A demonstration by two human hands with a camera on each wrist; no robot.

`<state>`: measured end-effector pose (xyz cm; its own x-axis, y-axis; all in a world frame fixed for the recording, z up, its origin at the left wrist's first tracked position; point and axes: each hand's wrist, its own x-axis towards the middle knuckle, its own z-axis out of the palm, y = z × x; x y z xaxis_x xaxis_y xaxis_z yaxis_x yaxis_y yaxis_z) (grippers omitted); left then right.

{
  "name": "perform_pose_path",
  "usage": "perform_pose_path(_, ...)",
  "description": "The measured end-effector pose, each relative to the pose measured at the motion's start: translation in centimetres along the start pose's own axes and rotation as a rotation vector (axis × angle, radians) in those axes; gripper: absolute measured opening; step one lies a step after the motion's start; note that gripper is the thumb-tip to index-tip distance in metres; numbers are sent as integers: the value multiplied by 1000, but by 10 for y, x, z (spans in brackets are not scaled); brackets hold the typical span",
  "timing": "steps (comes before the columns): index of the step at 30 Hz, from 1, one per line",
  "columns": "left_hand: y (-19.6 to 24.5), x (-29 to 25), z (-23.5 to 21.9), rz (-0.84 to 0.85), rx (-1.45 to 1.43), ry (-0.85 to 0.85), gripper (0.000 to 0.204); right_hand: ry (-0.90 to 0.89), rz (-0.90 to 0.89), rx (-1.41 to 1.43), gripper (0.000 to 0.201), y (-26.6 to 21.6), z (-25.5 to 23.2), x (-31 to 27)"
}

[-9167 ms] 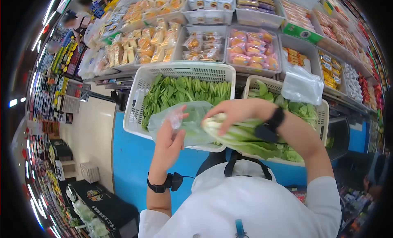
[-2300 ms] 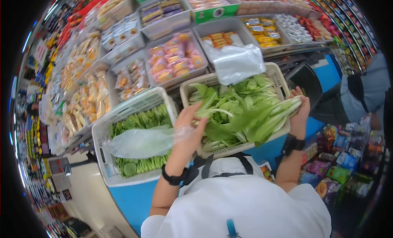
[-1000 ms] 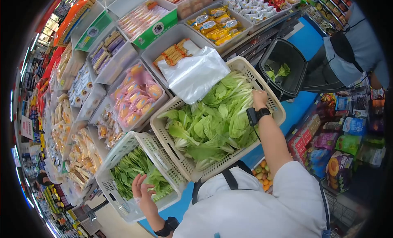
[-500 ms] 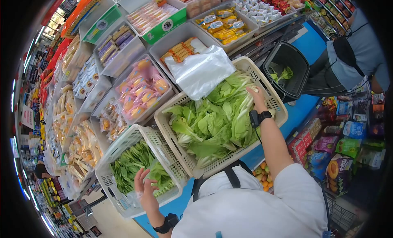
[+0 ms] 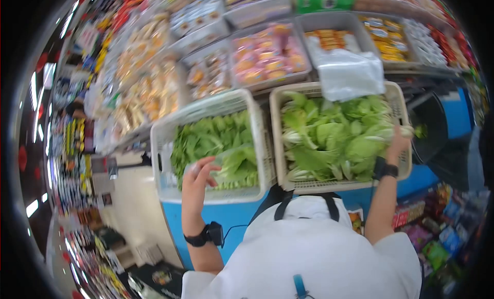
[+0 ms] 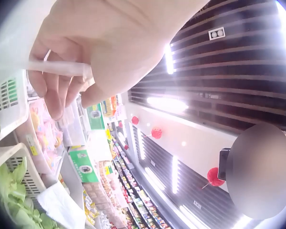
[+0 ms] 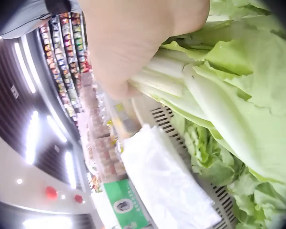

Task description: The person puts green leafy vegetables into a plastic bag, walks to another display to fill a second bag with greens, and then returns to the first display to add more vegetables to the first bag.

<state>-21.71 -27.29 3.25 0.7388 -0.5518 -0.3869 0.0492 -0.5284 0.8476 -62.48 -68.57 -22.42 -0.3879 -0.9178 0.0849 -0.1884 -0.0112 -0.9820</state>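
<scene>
My left hand (image 5: pixel 198 171) is raised over the front of the white basket (image 5: pixel 206 101) of dark green leaves. It pinches a clear plastic bag (image 5: pixel 234 160); in the left wrist view the fingers (image 6: pixel 55 93) curl round the bag's rolled edge (image 6: pixel 62 68). My right hand (image 5: pixel 397 140) is at the right rim of the beige basket (image 5: pixel 329 186) of pale green cabbage. It grips one cabbage (image 5: pixel 378 133) by its white stalks, seen close in the right wrist view as the cabbage (image 7: pixel 219 71) under my palm.
A stack of clear bags (image 5: pixel 350 73) lies on the beige basket's far edge, also seen as the bag stack (image 7: pixel 162 176). Bins of packaged snacks (image 5: pixel 267 55) fill the shelf behind. A black bin (image 5: pixel 435 129) stands at the right, shelves of packets below it.
My head has turned, so both baskets now sit level across the view. The right hand has moved to the basket's right rim with a cabbage. The left hand has risen with the bag.
</scene>
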Motion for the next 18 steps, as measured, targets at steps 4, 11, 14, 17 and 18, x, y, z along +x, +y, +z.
perform_pose_path(4,-18,-6,-25,-3,-167,123,32,-86,-217,129,54,-76,-22,5)
perform_pose_path(11,-45,-26,-29,19,-471,92,34,-545,-55,617,67,-160,-29,-5)
perform_pose_path(14,-55,-29,-28,40,-475,76,34,-625,43,710,72,-168,-17,-22)
perform_pose_path(17,-56,-34,-27,48,-477,80,33,-661,38,702,80,-167,-14,-34)
perform_pose_path(18,-56,-36,-27,38,-479,98,33,-658,32,698,80,-163,-17,-32)
